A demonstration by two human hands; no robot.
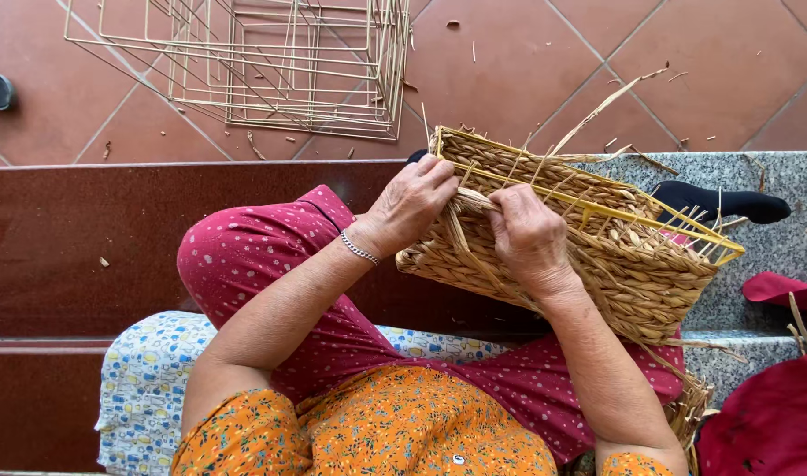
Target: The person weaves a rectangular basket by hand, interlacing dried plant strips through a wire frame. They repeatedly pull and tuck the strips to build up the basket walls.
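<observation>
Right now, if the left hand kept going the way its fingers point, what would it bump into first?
The left hand points right, toward the right hand. It would likely first press into the straw strands it is pinching, on the woven basket, though depth is hard to judge.

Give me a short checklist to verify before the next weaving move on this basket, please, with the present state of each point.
1. Left hand grips the strand at the basket edge: ok.
2. Right hand presses on the woven side: ok.
3. Basket rests on the lap, tilted: ok.
4. Yellow frame shows along the top rim: ok.
5. Strand end free of tangles: cannot tell, the hands hide it.
6. Spare wire frames lie apart on the floor: ok.
</observation>
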